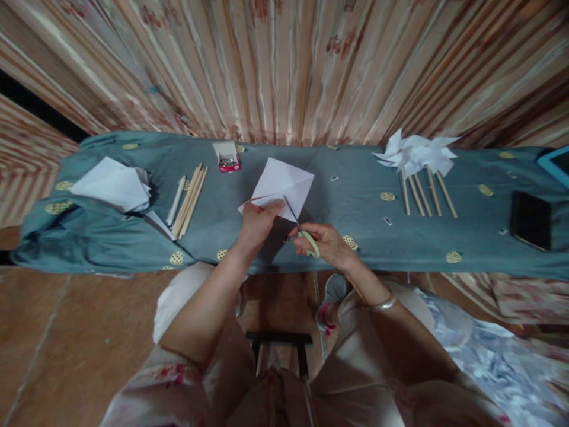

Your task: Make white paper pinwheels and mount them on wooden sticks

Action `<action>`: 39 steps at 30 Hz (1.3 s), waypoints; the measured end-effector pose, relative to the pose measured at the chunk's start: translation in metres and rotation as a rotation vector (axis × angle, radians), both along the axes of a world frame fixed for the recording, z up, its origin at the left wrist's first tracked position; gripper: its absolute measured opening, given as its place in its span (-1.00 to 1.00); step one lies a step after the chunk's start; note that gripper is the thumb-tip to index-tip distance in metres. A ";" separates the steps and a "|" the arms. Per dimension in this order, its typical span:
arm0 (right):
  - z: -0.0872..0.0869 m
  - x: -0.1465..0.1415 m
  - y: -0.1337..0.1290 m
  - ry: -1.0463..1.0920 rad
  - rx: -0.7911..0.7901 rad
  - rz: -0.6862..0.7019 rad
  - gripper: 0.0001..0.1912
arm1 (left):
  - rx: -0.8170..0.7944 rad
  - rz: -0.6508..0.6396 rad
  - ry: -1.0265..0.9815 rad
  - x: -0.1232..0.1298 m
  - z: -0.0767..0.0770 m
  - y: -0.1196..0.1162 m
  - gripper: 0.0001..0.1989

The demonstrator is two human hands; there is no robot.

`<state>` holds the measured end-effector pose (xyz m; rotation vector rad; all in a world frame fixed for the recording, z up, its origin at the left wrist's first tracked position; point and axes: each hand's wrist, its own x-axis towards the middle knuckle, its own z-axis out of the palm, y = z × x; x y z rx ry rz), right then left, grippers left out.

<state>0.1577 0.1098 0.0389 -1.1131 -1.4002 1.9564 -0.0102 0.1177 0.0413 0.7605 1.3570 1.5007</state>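
Observation:
A square sheet of white paper point(284, 178) is held above the cloth-covered table, its near-left part pinched by my left hand point(260, 219). A slit runs in from its left corner near my thumb. My right hand point(324, 240) grips light green-handled scissors point(311, 244) through the loops. The scissors' dark blade lies over the paper's near-right part, close to my left thumb. Whether the other blade is under the sheet is hidden.
At the left lie a stack of white paper point(111, 184), wooden sticks point(191, 201) and a white pen-like stick point(176, 200). A small red box point(228, 161) holds metal pins. At the right are paper pinwheels point(420, 155) on sticks and a black phone point(530, 220).

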 end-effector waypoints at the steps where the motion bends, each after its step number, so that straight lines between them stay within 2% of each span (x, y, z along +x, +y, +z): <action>1: 0.000 0.000 0.000 -0.002 0.002 0.002 -0.48 | 0.000 -0.001 0.002 0.000 0.000 0.000 -0.82; 10: -0.003 -0.001 0.000 0.008 0.011 -0.014 -0.49 | 0.011 -0.004 0.009 -0.002 -0.004 0.002 -0.81; 19: -0.001 -0.002 0.000 0.009 0.003 -0.017 -0.50 | -0.011 -0.008 -0.029 0.000 0.003 -0.001 -0.80; 31: -0.006 -0.003 0.001 0.014 -0.008 -0.038 -0.50 | 0.010 -0.003 -0.018 0.000 0.000 0.000 -0.82; 39: 0.002 -0.002 -0.001 0.016 -0.013 0.005 -0.47 | 0.010 0.018 -0.013 -0.002 -0.003 0.002 -0.80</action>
